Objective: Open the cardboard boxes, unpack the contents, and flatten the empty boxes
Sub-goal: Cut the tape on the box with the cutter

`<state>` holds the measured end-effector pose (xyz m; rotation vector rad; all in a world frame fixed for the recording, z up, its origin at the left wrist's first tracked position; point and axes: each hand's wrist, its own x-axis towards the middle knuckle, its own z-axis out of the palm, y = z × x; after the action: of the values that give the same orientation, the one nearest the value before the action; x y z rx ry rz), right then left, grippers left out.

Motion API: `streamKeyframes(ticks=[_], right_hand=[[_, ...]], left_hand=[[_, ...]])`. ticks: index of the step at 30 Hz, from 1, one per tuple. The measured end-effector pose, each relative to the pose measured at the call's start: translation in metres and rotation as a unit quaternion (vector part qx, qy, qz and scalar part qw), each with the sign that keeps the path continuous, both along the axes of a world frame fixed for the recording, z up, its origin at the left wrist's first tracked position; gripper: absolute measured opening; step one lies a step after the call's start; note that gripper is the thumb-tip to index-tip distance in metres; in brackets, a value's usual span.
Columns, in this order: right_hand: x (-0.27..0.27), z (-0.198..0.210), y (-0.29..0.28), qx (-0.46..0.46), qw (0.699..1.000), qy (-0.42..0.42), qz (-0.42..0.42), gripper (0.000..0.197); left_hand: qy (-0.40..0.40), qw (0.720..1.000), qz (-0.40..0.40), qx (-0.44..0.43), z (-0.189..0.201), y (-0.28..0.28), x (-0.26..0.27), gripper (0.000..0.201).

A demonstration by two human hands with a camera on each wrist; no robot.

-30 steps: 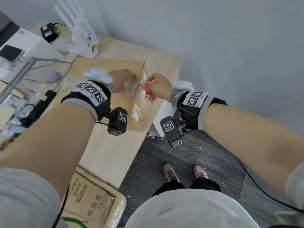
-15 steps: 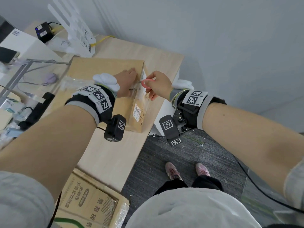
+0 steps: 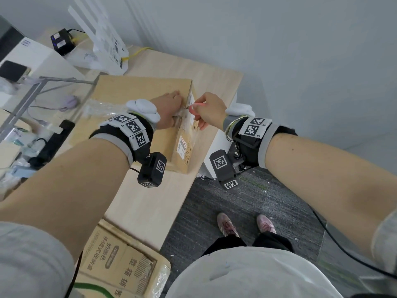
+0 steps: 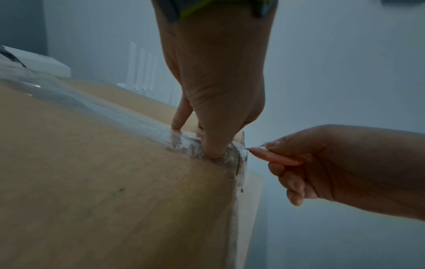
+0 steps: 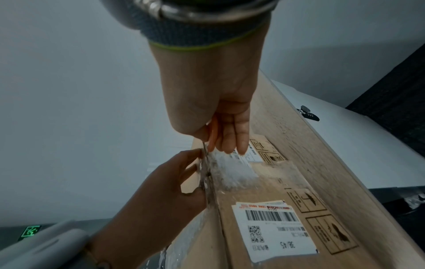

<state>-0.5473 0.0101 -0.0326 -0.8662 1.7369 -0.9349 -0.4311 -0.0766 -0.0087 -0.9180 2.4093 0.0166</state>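
A closed cardboard box (image 3: 137, 97) lies on the wooden table (image 3: 146, 207), with clear tape (image 3: 101, 106) running across its top and down its right side. My left hand (image 3: 175, 104) presses on the taped top at the right edge, thumb (image 4: 214, 149) down on the tape (image 4: 115, 109). My right hand (image 3: 206, 112) grips a small pink cutter (image 3: 194, 109). The blade tip of the cutter (image 4: 273, 157) touches the tape at the box's top corner. In the right wrist view the cutter (image 5: 212, 134) shows between my fingers above the labelled side (image 5: 273, 229).
A second printed cardboard box (image 3: 120, 265) sits at the table's near corner. A white router (image 3: 103, 46), a black adapter (image 3: 62, 41) and a power strip (image 3: 53, 140) crowd the left. A white cabinet (image 3: 217, 151) stands under the table's right edge, beside grey carpet (image 3: 247, 203).
My left hand slid a little toward the box's right edge. My right hand brought the cutter tip in against the taped edge.
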Motion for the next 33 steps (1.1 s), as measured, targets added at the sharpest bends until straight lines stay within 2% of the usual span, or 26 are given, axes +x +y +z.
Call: streamKeyframes(ticks=[6,8,14,17,25,33], right_hand=[[0.0,-0.001,0.004,-0.009,0.999,-0.034,-0.009,0.009],[0.0,-0.003,0.005,-0.01,0.999,-0.043,-0.011,0.013],[-0.004,-0.006,0.006,-0.011,0.998,-0.064,-0.008,0.01],[-0.006,-0.007,0.006,-0.009,0.998,-0.068,-0.011,0.006],[-0.007,-0.01,0.002,-0.012,0.996,-0.082,-0.034,0.01],[-0.008,-0.009,0.0,-0.018,0.995,-0.087,-0.034,0.008]], left_hand=[[0.005,1.0,-0.003,0.001,-0.003,-0.004,0.001,0.065],[0.004,1.0,-0.015,0.007,-0.002,-0.006,0.003,0.067],[-0.03,0.998,-0.054,-0.007,-0.006,-0.015,-0.003,0.088],[-0.049,0.998,-0.042,-0.011,-0.012,-0.012,-0.006,0.098],[-0.022,0.999,-0.028,0.001,-0.007,-0.014,0.001,0.075],[-0.016,0.999,-0.043,-0.014,-0.005,-0.012,0.001,0.069]])
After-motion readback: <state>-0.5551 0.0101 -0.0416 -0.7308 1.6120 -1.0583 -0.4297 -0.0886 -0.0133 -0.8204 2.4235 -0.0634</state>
